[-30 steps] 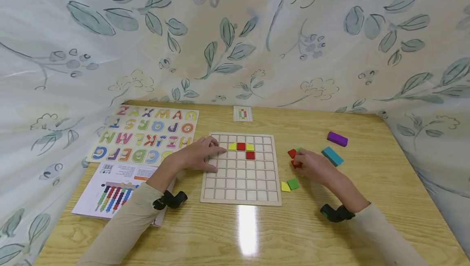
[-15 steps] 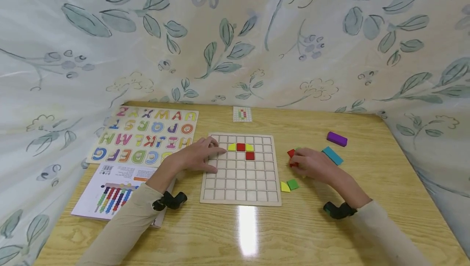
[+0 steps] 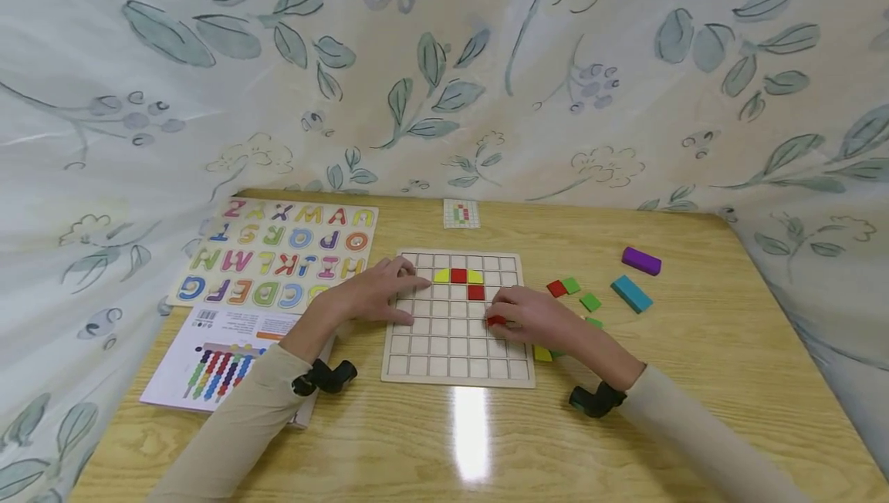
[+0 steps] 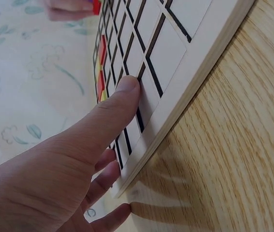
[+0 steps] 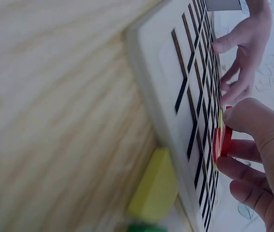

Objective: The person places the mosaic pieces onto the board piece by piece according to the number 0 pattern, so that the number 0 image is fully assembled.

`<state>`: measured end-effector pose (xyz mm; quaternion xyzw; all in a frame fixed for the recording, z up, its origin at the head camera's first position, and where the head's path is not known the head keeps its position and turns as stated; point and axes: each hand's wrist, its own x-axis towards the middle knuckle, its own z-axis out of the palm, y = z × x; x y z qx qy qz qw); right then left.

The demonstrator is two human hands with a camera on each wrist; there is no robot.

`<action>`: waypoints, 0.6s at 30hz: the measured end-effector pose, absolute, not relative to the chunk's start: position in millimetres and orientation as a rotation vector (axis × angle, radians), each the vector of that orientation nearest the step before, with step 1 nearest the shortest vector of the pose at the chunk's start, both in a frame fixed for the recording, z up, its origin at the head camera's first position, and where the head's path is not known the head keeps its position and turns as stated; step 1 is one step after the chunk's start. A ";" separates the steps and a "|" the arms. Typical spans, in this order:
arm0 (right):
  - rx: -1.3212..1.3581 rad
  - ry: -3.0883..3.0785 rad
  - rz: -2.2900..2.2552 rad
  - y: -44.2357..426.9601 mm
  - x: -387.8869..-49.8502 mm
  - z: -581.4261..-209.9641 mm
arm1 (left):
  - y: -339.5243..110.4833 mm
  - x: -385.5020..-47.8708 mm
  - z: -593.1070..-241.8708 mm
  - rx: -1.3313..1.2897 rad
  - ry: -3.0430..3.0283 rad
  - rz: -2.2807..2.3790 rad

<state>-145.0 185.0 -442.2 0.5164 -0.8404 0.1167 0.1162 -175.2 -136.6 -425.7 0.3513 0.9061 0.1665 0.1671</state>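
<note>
A wooden grid board (image 3: 421, 368) lies in the middle of the head view. Near its far side it bears two red square tiles (image 3: 475, 292) and two yellow pieces (image 3: 441, 277). My left hand (image 3: 368, 295) rests at the board's left edge; in the left wrist view the thumb (image 4: 113, 113) lies on the frame and the fingers are spread loosely. Over the right part of the board, my right hand (image 3: 535, 319) pinches a red square tile (image 3: 496, 321) between thumb and fingers. In the right wrist view that tile (image 5: 226, 141) is held on edge.
Right of the board lie a red tile (image 3: 557, 288), several green tiles (image 3: 590, 302) and a yellow piece (image 3: 542, 353). Beyond are blue (image 3: 631, 294) and purple (image 3: 641, 261) blocks. A pattern card (image 3: 461, 214) lies behind; an alphabet board (image 3: 278, 252) and abacus box (image 3: 174, 364) sit left.
My right hand has picked up a red tile from the loose pieces and moved left with it, over the board. The left hand has stayed in place.
</note>
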 end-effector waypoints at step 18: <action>1.522 -2.489 0.318 158.8 -154.1 -440.9 | -135.8 -175.9 -424.9 0.965 2.574 0.466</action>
